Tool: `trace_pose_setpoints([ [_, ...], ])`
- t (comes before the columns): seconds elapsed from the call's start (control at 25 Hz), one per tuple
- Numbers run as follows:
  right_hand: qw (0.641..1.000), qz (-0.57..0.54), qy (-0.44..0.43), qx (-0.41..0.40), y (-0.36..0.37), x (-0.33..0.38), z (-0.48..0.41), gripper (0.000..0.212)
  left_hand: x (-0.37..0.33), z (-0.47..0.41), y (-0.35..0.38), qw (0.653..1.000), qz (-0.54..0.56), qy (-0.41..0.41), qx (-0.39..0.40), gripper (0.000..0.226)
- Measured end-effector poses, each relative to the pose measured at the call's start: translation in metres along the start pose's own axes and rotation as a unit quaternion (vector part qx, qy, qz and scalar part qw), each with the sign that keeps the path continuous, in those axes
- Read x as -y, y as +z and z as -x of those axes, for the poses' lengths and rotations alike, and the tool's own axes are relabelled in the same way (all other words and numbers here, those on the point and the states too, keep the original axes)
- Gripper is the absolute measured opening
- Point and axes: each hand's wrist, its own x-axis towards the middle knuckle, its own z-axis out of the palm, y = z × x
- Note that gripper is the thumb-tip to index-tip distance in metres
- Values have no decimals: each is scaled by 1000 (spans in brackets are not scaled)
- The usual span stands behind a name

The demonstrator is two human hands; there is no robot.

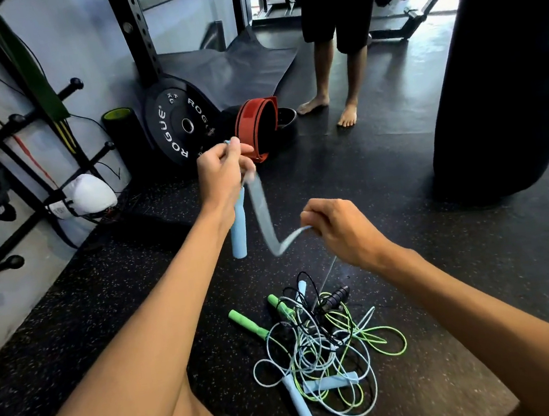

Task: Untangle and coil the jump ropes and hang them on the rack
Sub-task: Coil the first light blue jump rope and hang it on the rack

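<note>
My left hand (225,175) is raised and grips a light blue jump rope by its handle (238,232), which hangs below the fist. The blue cord (262,216) blurs downward from that hand, then bends up to my right hand (340,231), which pinches it. A thin strand drops from my right hand toward the tangled pile (320,349) on the floor. That pile mixes green, light blue and black ropes, with green handles (248,323), blue handles (301,406) and a black handle (336,296). The wall rack (8,135) with black pegs stands at the left.
A black Rogue weight plate (176,126), a foam roller (124,136) and a red lifting belt (256,121) lean near the rig upright. A barefoot person (337,46) stands beyond. A heavy punching bag (504,72) hangs at the right. A white pouch (90,194) hangs on the rack.
</note>
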Motion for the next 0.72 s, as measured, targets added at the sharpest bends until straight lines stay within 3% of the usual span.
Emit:
trace_pose_setpoints([
  [0.2,990,-34,108,-83,-5,-17,-8,25,0,15,8,980,-108,-45,161,38],
  [0.28,983,-65,137,-103,-12,-21,-11,22,-2,22,12,974,-115,-54,186,37],
  [0.4,982,-27,181,-44,-16,-32,-10,22,-2,23,14,977,-94,-63,182,37],
  [0.56,952,125,270,79,-11,-49,-5,32,-2,19,14,967,22,-108,228,34],
  [0.72,949,123,272,97,-15,-47,-6,44,-9,26,17,932,91,-183,299,31],
])
